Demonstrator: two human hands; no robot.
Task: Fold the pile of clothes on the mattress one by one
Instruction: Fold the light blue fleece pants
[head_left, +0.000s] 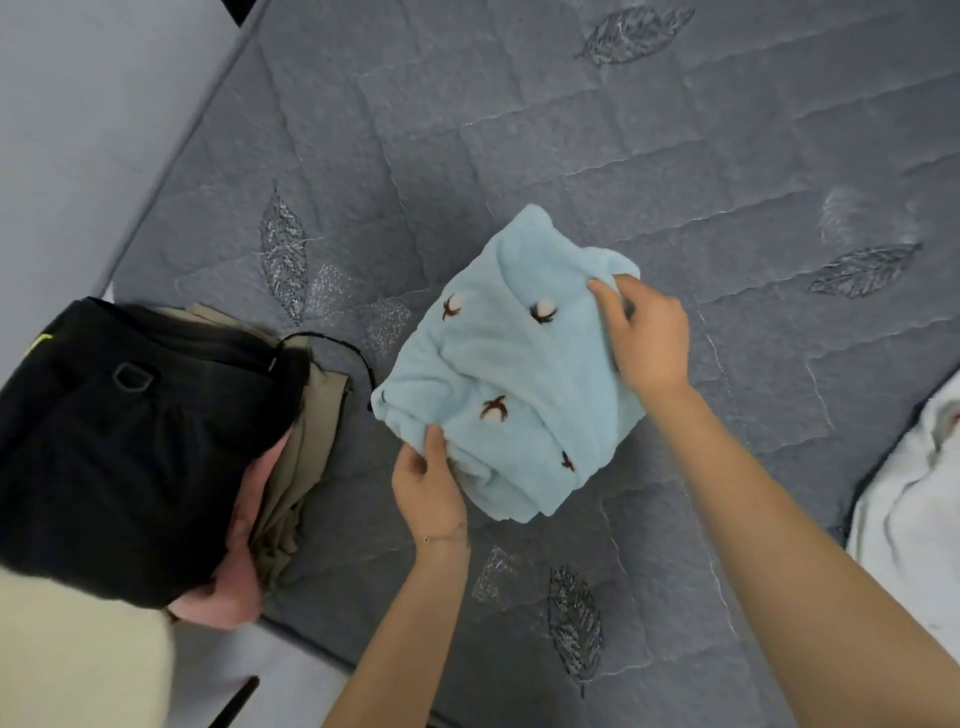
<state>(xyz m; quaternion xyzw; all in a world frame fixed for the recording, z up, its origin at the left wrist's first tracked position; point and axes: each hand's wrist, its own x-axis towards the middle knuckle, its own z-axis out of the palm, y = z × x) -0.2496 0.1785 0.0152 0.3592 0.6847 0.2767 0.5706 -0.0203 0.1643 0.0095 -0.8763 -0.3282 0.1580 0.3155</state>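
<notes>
A light blue fleece garment (511, 374) with small brown-and-white cotton-flower marks lies folded into a compact bundle in the middle of the grey quilted mattress (571, 156). My left hand (428, 486) grips its near edge, thumb on top and fingers underneath. My right hand (644, 332) grips the right side of the bundle, fingers curled over the fabric. Both forearms reach in from the bottom of the view.
A stack of folded clothes sits at the left: a black garment (130, 441) on top, a khaki one (306, 441) and a pink one (239, 577) below. A white garment (914, 493) lies at the right edge. The mattress edge runs along the left, with pale floor beyond.
</notes>
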